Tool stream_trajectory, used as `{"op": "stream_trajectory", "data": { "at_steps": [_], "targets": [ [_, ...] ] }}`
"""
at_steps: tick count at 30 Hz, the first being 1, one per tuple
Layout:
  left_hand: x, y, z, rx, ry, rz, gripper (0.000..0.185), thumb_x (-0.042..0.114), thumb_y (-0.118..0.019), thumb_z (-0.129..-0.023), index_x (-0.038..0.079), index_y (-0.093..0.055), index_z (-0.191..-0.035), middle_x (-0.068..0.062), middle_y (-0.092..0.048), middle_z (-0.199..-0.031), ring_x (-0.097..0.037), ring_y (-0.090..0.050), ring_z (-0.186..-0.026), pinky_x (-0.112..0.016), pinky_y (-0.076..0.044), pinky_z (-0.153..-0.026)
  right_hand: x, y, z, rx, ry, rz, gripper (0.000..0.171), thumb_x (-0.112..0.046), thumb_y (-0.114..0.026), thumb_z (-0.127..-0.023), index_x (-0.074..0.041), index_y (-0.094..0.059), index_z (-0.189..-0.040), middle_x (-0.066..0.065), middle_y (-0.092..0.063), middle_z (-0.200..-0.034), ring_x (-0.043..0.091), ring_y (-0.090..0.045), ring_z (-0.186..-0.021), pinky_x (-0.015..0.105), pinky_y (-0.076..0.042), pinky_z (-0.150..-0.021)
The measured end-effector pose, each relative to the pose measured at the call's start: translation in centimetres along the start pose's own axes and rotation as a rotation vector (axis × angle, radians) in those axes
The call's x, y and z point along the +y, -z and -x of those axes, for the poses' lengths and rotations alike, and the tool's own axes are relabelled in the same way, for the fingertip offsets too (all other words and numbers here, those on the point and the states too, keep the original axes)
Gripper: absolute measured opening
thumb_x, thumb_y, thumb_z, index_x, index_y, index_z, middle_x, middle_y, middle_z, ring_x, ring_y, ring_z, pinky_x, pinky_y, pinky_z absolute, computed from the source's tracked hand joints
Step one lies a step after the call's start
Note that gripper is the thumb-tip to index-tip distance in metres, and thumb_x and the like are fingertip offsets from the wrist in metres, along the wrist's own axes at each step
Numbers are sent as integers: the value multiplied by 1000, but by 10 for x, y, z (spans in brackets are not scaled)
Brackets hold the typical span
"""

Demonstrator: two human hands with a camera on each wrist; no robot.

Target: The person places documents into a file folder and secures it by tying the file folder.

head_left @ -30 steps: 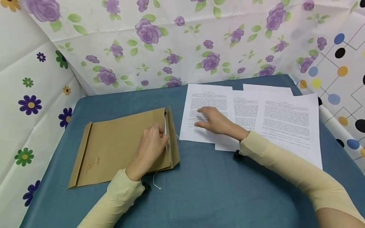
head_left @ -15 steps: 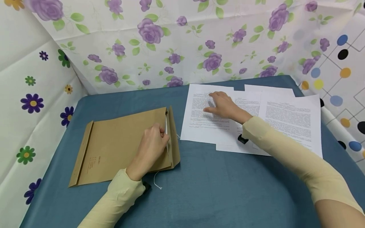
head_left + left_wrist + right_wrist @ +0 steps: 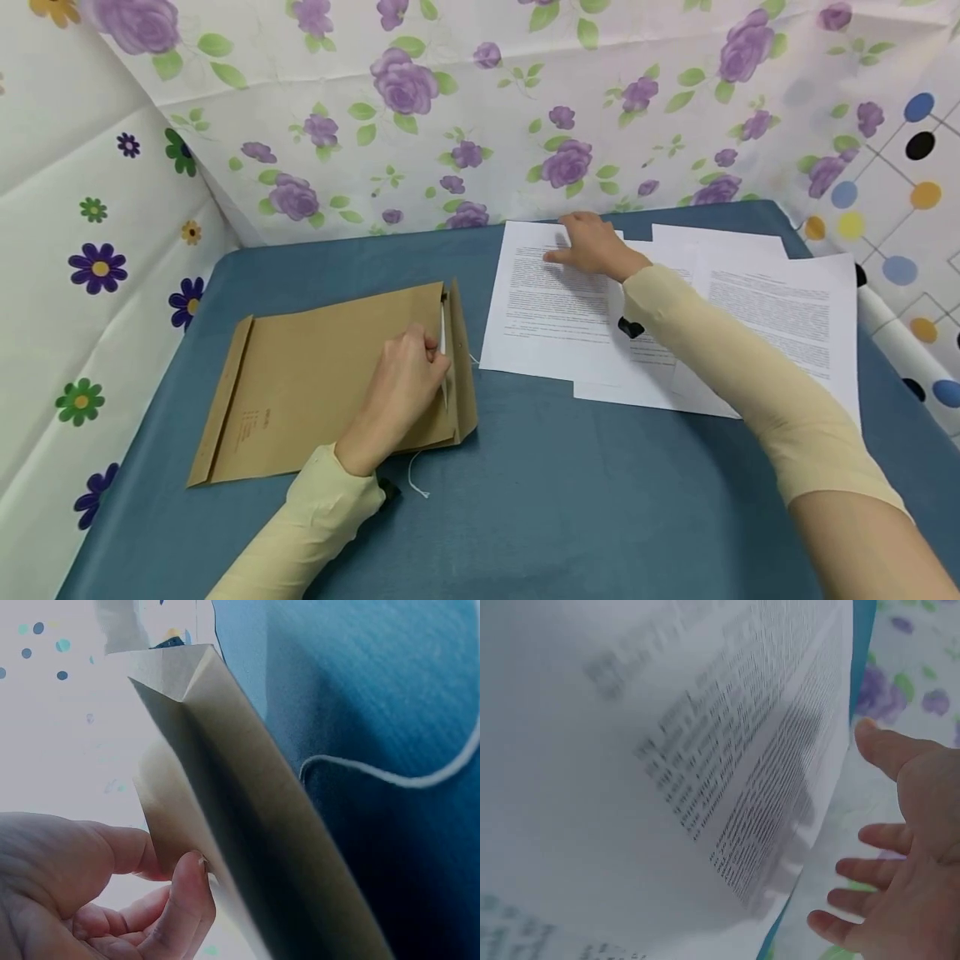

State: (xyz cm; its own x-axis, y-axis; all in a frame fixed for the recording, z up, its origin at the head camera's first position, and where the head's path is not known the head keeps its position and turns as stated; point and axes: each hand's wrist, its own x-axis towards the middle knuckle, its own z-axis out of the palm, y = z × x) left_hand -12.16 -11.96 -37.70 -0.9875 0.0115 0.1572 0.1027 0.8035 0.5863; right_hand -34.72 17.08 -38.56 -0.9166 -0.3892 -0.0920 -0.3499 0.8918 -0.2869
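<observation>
Head view: right hand (image 3: 596, 246) is now lying at the far edge of the leftmost sheet (image 3: 543, 304), having slid up from mid-page, fingers straight; left hand (image 3: 401, 392) is still pinching the envelope (image 3: 315, 375) mouth open on the tabletop (image 3: 562, 500); the sheet is not yet lifted.

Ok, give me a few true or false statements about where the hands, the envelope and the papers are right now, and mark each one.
1. The left hand holds the open mouth of the brown kraft paper envelope. True.
2. The right hand holds a pen. False: its fingers are spread open at the far edge of the leftmost white printed sheet.
3. The printed sheets lie inside the envelope. False: they lie spread beside it on the blue tablecloth.
4. A thin white string trails from the envelope onto the cloth. True.
5. The envelope stands upright. False: it lies flat.
</observation>
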Motion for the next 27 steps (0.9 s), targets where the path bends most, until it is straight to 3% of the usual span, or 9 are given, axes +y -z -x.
{"op": "stream_trajectory", "data": {
  "at_steps": [7,14,27],
  "targets": [
    [-2,-1,1,15,-5,3,7,-3,-61,-83,0,-60,-89,-8,-58,-77,-20,-54,-62,-29,-43,-53,13,-5,-21,-39,-33,2,85,-46,-68,-97,1,-32,-158,27,-33,-161,44,-27,-149,65,-20,-118],
    [-4,0,1,10,10,6,6,-4,-61,-83,0,-60,-88,-8,-57,-75,-20,-53,-62,-30,-43,-54,16,-8,-33,-87,-5,28,89,-51,-65,-97,2,-29,-159,27,-29,-162,44,-25,-150,64,-19,-118],
    [-5,-1,1,16,-10,6,6,-4,-60,-84,0,-59,-88,-8,-58,-76,-19,-53,-60,-30,-42,-53,11,-10,-35,-80,16,60,82,-51,-67,-95,0,-40,-154,27,-39,-155,46,-32,-145,66,-22,-116]
  ]
}}
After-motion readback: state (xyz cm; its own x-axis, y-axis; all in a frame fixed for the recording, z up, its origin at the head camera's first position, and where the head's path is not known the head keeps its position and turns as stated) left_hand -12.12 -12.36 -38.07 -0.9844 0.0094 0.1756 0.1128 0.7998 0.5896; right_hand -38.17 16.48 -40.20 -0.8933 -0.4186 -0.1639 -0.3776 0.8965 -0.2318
